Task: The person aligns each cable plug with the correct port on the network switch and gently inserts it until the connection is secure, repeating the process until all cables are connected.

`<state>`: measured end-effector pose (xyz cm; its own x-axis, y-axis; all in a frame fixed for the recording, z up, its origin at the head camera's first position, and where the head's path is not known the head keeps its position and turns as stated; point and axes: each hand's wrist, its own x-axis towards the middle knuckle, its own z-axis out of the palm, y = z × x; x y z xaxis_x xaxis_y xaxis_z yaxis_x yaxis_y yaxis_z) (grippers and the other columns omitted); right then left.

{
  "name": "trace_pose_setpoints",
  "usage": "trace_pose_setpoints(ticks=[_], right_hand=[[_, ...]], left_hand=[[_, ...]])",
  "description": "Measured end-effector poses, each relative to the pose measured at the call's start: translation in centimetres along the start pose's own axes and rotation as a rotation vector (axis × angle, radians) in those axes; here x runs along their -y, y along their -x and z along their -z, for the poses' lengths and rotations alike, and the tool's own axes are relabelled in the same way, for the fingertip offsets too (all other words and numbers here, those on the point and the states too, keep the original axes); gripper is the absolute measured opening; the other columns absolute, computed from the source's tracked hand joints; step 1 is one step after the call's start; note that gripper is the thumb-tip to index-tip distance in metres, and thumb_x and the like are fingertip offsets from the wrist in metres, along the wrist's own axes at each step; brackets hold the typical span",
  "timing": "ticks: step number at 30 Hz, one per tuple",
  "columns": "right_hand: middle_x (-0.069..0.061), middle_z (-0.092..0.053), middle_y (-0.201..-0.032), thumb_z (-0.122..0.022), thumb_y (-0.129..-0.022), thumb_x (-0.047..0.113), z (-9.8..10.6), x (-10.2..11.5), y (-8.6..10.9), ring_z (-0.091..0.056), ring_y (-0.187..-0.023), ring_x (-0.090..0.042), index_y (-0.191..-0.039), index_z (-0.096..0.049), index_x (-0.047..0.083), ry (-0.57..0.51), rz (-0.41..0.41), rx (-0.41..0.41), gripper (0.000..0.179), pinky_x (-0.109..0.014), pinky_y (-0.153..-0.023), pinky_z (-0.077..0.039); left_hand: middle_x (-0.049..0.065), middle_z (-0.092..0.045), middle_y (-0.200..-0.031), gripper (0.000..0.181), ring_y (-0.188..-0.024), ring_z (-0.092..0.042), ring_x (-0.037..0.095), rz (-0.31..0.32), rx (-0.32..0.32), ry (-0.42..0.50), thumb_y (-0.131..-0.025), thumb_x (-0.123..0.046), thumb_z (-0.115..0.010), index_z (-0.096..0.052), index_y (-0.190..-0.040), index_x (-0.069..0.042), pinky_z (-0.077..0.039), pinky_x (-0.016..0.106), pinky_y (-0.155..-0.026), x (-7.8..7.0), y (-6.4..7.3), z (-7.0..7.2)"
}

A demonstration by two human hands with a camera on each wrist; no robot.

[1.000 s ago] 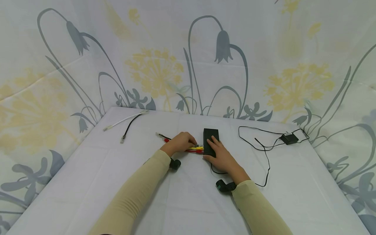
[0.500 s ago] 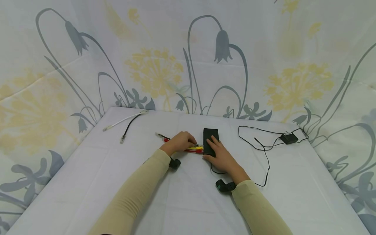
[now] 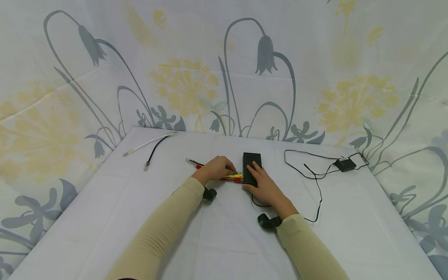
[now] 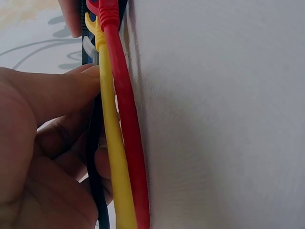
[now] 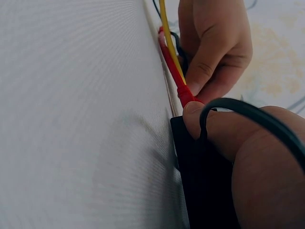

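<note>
My left hand [image 3: 216, 169] pinches a black network cable [image 4: 95, 157] just behind its plug, at the port side of a black network switch [image 3: 250, 158]. Beside it, a yellow cable [image 4: 113, 143] and a red cable [image 4: 127, 105] run into neighbouring ports, closer to the table side. Fingers of my right hand [image 3: 264, 187] lie over the top of the switch, and its thumb presses the near end, so the hand holds the switch on the table. My left fingers partly hide the black cable's plug.
A white cable [image 3: 147, 144] and a short black cable [image 3: 154, 151] lie at the far left. To the right sits a power adapter [image 3: 344, 164] with its thin black cord [image 3: 320, 198] looping across the table. A patterned cloth hangs behind.
</note>
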<state>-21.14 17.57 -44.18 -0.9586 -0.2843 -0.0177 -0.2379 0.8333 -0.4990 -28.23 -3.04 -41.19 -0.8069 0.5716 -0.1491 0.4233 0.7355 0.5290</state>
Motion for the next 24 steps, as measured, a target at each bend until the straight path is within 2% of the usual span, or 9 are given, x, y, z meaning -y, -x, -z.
trace_pose_setpoints(ticks=[8,24], right_hand=[[-0.002,-0.007,-0.154,-0.054,-0.086,0.050,0.01,-0.11,0.01,-0.009,-0.139,-0.039,-0.145,-0.022,0.022,-0.003,0.010,0.000,0.073,-0.058,-0.106,-0.023],[-0.001,-0.006,-0.154,-0.054,-0.086,0.050,0.02,-0.09,-0.02,-0.008,-0.140,-0.037,-0.145,-0.023,0.022,-0.001,-0.002,0.001,0.073,-0.058,-0.106,-0.022]], left_hand=[[-0.004,-0.065,-0.109,0.021,-0.109,-0.053,0.014,0.017,-0.010,0.052,-0.089,-0.021,-0.056,-0.069,-0.105,-0.019,-0.043,0.033,-0.096,0.23,0.04,0.03],[-0.007,-0.064,-0.110,0.020,-0.112,-0.052,0.014,0.005,-0.015,0.105,-0.089,-0.021,-0.055,-0.070,-0.103,-0.023,-0.042,0.032,-0.095,0.95,-0.22,0.02]])
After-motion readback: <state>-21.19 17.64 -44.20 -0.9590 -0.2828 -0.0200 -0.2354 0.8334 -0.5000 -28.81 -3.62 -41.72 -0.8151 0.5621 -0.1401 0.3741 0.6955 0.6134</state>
